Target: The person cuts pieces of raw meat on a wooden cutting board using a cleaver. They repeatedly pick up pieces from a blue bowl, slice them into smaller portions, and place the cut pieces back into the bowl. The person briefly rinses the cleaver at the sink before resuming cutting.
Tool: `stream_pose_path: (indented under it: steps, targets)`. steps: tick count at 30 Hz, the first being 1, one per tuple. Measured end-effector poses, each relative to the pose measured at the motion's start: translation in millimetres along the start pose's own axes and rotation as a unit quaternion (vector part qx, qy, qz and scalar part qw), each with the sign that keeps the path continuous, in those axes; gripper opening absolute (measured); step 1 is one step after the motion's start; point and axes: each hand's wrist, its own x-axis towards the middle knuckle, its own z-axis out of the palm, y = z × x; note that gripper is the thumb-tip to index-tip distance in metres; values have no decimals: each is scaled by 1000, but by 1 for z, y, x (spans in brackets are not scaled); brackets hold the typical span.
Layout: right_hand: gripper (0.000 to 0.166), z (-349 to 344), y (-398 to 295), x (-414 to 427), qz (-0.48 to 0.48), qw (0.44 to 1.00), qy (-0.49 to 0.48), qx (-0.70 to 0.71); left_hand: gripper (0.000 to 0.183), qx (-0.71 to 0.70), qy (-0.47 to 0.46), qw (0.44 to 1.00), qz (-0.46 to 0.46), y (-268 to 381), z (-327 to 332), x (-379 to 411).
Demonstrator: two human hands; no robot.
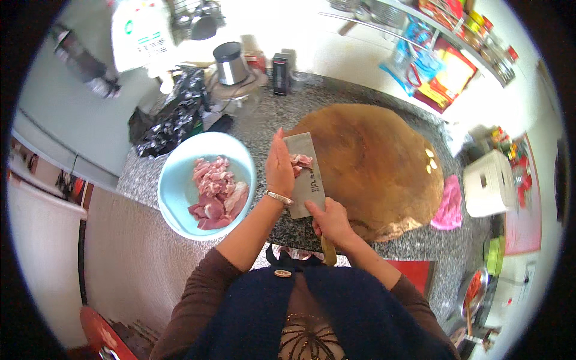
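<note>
A cleaver [308,189] lies nearly flat over the left edge of a round wooden chopping board [373,166]. My right hand [332,220] grips it near the handle. Pieces of raw meat [300,163] rest on the blade, and my left hand [280,168], fingers together and palm turned to the blade, stands against its left side beside them. To the left, a light blue basin [166,198] holds more raw meat [218,193], some in small pieces and some in larger ones. Garlic cloves [430,161] lie at the board's right edge.
A crumpled black plastic bag [175,117] lies behind the basin. A steel appliance [230,63] and a black box [281,74] stand at the back. Right of the board are a pink cloth [449,204] and a white container [488,184]. A shelf rack [450,33] hangs above.
</note>
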Motion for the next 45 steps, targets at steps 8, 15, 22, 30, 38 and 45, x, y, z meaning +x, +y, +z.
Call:
stream_pose_path:
  steps: [8,15,22,30,38,45]
  targets:
    - [29,33,-22,11,-102,967,-231,7,57,-132,160,921,329,66,-91,-80]
    - [39,130,-14,-36,-151,878,-450,-61,52,-298,362,810,351,50,-173,-277]
    - [33,237,-24,-178,-136,771,-611,-115,51,-369,422,668,489,-10,-221,-495]
    - [33,385,40,-395,-94,621,-752,-200,38,-341,488,492,634,-84,-256,-758]
    - [33,519,113,-614,-64,443,-834,-322,33,-312,580,299,691,-108,-248,-972]
    - [34,607,180,-796,-89,328,-858,-385,27,-283,612,235,700,-124,-295,-1139]
